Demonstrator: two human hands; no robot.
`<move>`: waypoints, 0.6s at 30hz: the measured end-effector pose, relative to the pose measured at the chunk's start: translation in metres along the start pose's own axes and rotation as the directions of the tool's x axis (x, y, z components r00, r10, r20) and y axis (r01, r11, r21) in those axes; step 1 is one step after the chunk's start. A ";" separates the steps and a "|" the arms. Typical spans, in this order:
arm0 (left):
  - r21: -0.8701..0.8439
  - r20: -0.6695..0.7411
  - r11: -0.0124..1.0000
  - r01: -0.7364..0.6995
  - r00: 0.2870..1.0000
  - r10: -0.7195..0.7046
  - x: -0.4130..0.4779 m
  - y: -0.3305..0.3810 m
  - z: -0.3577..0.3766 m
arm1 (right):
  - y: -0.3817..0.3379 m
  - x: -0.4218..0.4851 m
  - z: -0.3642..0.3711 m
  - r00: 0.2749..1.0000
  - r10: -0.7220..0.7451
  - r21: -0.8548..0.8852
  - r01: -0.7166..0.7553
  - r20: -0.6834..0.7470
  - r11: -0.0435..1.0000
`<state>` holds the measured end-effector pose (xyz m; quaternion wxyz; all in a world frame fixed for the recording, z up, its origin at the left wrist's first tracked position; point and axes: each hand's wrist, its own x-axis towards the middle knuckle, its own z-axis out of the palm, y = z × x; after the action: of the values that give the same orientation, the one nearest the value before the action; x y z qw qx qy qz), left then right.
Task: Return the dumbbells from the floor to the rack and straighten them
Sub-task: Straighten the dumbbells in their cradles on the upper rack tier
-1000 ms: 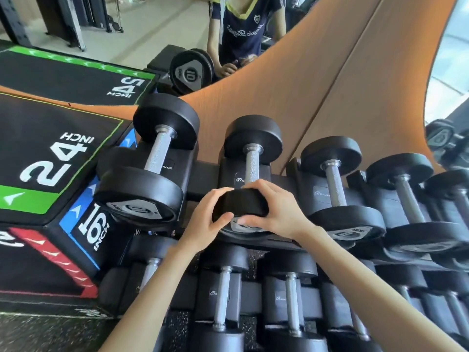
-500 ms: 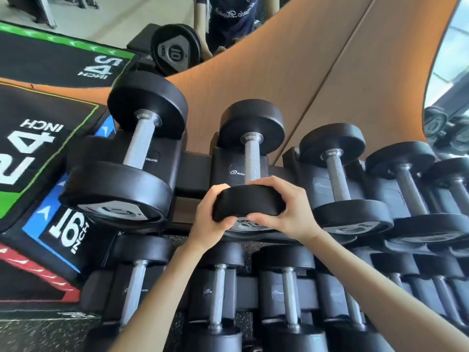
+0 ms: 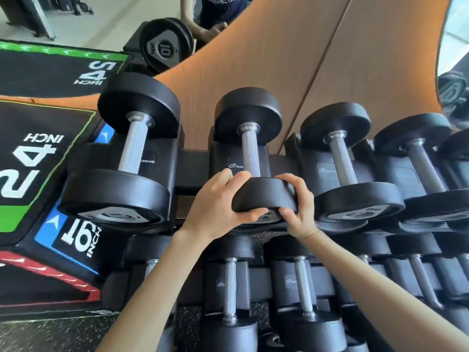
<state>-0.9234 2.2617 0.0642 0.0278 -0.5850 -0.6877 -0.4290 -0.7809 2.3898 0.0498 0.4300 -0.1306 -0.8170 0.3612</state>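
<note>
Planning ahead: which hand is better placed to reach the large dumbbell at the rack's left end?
Likely left: the left hand grips the held dumbbell on the side nearest the large dumbbell; the right hand grips its far side.

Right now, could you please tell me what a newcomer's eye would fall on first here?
Both hands stand out at centre: the left hand and right hand grip the near head of a black dumbbell lying in the upper tier of the rack. To its left sits a bigger dumbbell, and beyond that a plyo box marked 24 INCH.
</note>
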 end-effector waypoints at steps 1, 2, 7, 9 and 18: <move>0.046 0.000 0.999 -0.020 1.000 0.020 0.003 0.003 -0.001 | 0.003 -0.002 0.001 1.000 0.017 0.011 -0.016 -0.022 1.000; 0.095 -0.002 0.994 -0.046 0.999 0.046 0.005 0.006 0.000 | 0.006 -0.004 0.002 0.998 0.038 0.024 -0.037 -0.046 0.999; 0.066 -0.080 0.993 -0.096 0.992 0.102 0.005 0.003 0.002 | 0.011 -0.006 0.008 0.997 0.053 0.053 -0.050 -0.063 0.997; -0.050 -0.126 0.996 -0.076 0.990 0.069 -0.001 -0.007 0.002 | 0.005 -0.001 0.010 1.000 0.006 0.015 -0.005 -0.011 1.000; -0.138 -0.172 0.990 -0.014 0.985 -0.011 -0.010 -0.012 0.004 | -0.007 -0.001 0.007 0.995 -0.054 -0.080 0.060 0.080 0.995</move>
<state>-0.9285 2.2570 0.0494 0.0468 -0.5467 -0.6507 -0.5249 -0.7854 2.3808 0.0518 0.4021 -0.1107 -0.8508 0.3197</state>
